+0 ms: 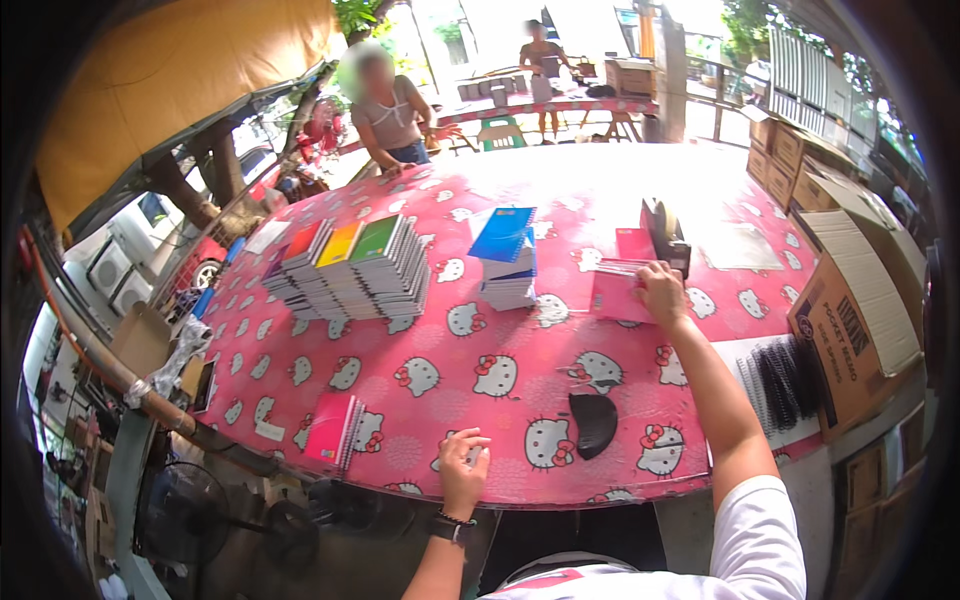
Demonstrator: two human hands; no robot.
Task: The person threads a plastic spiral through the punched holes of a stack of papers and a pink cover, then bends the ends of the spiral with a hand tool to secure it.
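My right hand (660,292) reaches out to the far right of the table, its fingers closed on the edge of a pink notebook (617,298). Just beyond it stands a dark tape dispenser (668,236), with another pink cover (632,242) beside it. My left hand (463,470) hovers over or rests on the near table edge, fingers apart and holding nothing. To its left lies a small stack of pink spiral notebooks (332,428). A black curved piece (594,425) lies flat on the tablecloth between my arms.
Stacks of red, yellow and green spiral notebooks (378,262) stand at left, a blue stack (507,258) in the middle. Black binding coils (778,385) and open cartons (850,320) line the right side. A person (392,118) stands at the far edge, another (543,62) behind.
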